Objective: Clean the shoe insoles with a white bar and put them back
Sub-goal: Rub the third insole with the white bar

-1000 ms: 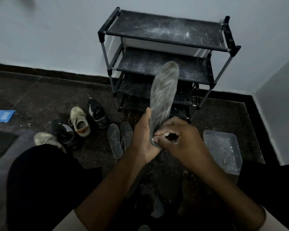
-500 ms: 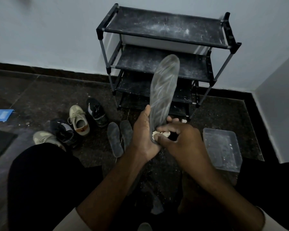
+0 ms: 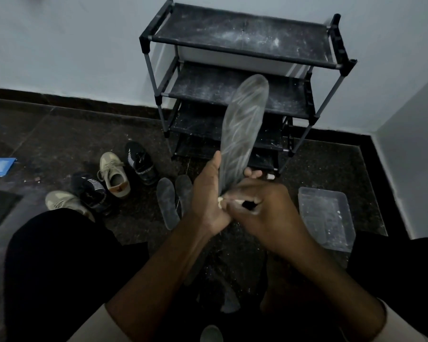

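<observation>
Left hand stood upright, thumb raised, fingers wrapped round the heel end of the insole. Right hand knuckles-up, curled, pinched the white bar against it. Forearms converged, hands touching.

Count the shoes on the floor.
4. A black sneaker sits nearest the shoe rack, a beige sneaker beside it, a second black sneaker left of that, and a second beige sneaker partly hidden by the left knee. More may lie out of sight.

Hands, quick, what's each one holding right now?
Left hand: grips the heel end of the insole, held upright.
Right hand: pinches the white bar against the insole's heel.
</observation>
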`<state>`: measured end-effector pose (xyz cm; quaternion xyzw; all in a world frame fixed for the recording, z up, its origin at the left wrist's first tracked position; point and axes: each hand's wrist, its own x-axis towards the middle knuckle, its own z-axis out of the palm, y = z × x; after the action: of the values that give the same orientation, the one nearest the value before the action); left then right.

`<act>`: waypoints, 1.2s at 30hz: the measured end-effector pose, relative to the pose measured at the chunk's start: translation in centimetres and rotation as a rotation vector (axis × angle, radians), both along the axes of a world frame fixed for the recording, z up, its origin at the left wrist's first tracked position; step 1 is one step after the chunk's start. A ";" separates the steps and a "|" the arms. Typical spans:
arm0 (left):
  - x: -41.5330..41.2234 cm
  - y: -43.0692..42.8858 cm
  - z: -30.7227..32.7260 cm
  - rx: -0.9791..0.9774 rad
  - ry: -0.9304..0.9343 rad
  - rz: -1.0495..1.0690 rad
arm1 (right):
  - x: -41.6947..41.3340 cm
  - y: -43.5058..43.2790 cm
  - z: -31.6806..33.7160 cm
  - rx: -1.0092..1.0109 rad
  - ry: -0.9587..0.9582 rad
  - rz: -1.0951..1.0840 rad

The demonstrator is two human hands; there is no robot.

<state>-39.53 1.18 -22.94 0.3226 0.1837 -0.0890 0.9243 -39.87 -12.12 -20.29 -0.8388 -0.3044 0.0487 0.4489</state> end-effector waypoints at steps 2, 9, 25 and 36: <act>0.0 0.1 -0.2 0.001 -0.010 0.013 | -0.1 -0.2 -0.2 -0.068 -0.048 0.041; -0.2 -0.2 -0.4 0.042 -0.039 -0.039 | 0.3 -0.1 0.1 -0.039 -0.022 -0.015; -0.2 -0.5 -0.5 0.055 -0.115 -0.078 | 1.3 -0.8 0.5 -0.106 0.002 -0.073; -0.1 -0.2 -1.0 0.054 -0.121 -0.047 | 0.7 -0.4 0.5 -0.172 0.003 -0.056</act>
<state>-39.61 0.96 -23.98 0.3566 0.1221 -0.0858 0.9223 -39.14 -12.53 -19.82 -0.8823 -0.2747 0.0635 0.3769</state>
